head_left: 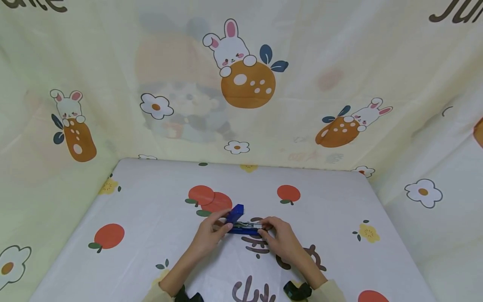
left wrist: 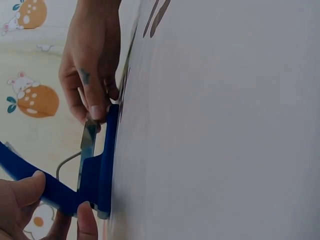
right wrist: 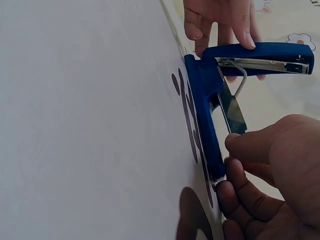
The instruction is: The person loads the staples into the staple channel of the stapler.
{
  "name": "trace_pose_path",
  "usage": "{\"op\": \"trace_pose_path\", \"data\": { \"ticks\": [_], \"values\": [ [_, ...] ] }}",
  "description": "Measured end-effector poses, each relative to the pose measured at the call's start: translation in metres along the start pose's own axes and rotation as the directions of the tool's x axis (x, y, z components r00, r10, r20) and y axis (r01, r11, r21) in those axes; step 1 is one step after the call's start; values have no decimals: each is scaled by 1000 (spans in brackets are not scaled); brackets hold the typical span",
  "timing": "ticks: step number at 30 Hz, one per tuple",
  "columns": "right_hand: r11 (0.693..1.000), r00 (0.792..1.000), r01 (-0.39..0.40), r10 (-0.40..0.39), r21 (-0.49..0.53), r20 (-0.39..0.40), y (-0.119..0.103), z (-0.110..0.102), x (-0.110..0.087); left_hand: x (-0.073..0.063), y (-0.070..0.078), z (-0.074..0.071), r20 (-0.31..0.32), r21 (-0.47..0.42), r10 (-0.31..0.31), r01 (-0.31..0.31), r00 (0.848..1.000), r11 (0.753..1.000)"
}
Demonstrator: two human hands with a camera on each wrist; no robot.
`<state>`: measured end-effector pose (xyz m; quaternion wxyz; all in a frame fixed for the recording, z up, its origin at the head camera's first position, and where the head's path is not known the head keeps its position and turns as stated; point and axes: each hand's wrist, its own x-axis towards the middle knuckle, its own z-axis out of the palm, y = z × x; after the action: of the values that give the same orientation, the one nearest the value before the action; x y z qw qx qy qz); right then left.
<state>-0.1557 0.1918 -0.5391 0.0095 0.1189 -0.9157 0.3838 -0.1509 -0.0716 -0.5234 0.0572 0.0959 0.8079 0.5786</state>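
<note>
A blue stapler (head_left: 245, 231) sits on the table with its top cover (right wrist: 272, 48) swung up, so the metal staple magazine (right wrist: 232, 112) lies exposed above the base. A bent wire (right wrist: 244, 82) links cover and magazine. My left hand (head_left: 210, 230) grips the stapler around its hinge end, thumb and fingers on the raised cover. At the other end, my right hand (head_left: 282, 238) pinches the magazine's front tip, with its lower fingers beside the base's front. Whether staples lie inside the magazine cannot be made out.
The table (head_left: 151, 251) wears a white cloth printed with fruit, flowers and dark lettering. Pale curtains (head_left: 181, 71) with rabbit prints enclose the back and both sides. Dark wrist devices (head_left: 297, 290) sit at the sleeve cuffs.
</note>
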Motion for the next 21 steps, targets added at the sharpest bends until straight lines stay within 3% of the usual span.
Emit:
{"op": "trace_pose_path", "data": {
  "ticks": [21],
  "values": [
    [999, 1000, 26, -26, 21, -13, -1, 2, -4, 2, -1, 6, -1, 51, 46, -46, 999, 998]
  ]
}}
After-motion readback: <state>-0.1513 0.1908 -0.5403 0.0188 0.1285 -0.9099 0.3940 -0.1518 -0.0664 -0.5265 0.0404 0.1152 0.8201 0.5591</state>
